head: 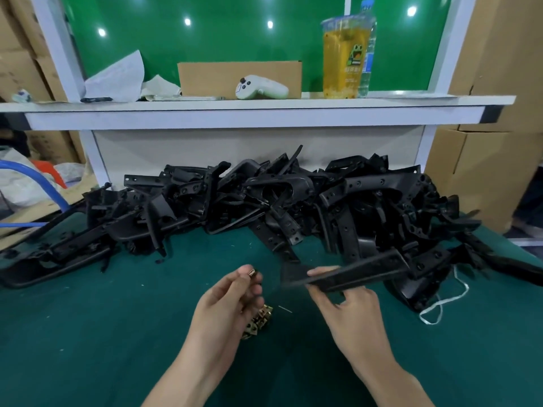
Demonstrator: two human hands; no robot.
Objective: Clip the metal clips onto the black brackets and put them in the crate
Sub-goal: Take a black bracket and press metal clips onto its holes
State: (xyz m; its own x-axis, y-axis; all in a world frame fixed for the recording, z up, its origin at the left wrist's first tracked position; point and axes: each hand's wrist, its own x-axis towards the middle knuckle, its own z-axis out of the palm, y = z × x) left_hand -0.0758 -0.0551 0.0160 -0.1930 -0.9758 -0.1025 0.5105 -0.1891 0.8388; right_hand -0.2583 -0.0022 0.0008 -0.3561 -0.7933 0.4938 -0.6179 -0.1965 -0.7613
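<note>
Left fingers (236, 284) pinch a metal clip (252, 272); right fingers (321, 271) clasp a black bracket (364, 273).

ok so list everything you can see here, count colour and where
bracket pile: many, black, back of mat
held bracket: one, black, in right hand
clip heap: several, brass, on mat by left hand
single clip: one, brass, pinched in left fingers
mat: one, dark green, work surface
string: one, white, mat at right
controller: one, white, on shelf
drink cup: one, yellow, on shelf
water bottle: one, clear, behind drink cup
cardboard box: one, brown, on shelf
left hand: one, holds single clip
right hand: one, holds held bracket
</note>
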